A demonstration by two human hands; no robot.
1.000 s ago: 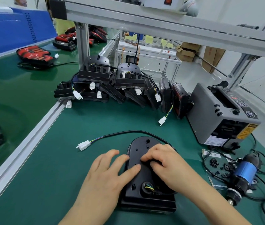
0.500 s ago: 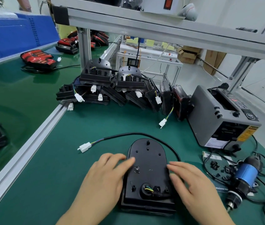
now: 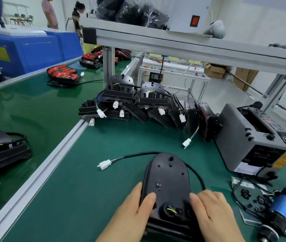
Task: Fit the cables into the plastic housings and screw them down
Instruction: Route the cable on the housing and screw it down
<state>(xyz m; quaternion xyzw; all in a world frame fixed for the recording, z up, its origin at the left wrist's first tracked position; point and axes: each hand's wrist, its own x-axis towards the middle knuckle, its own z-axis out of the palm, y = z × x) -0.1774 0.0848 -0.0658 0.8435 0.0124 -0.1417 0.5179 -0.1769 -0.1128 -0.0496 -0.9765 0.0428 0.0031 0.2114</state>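
Observation:
A black plastic housing (image 3: 166,172) lies flat on the green mat near the front edge. Its black cable (image 3: 135,154) leaves a round hole at the near end, loops round the right side and ends in a white connector (image 3: 104,165) to the left. Coloured wires show in the hole. My left hand (image 3: 130,212) holds the housing's left near corner, thumb on top. My right hand (image 3: 212,210) rests with straight fingers on the right near edge.
A blue electric screwdriver (image 3: 282,212) and loose black screws (image 3: 245,193) lie at the right. A grey tape dispenser (image 3: 240,137) stands behind them. Several more housings (image 3: 138,105) are piled at the back. An aluminium rail (image 3: 51,161) borders the conveyor on the left.
My right hand has come off the middle of the housing and moved to its right near edge. My left hand slid back to the near left corner. The view tilted up.

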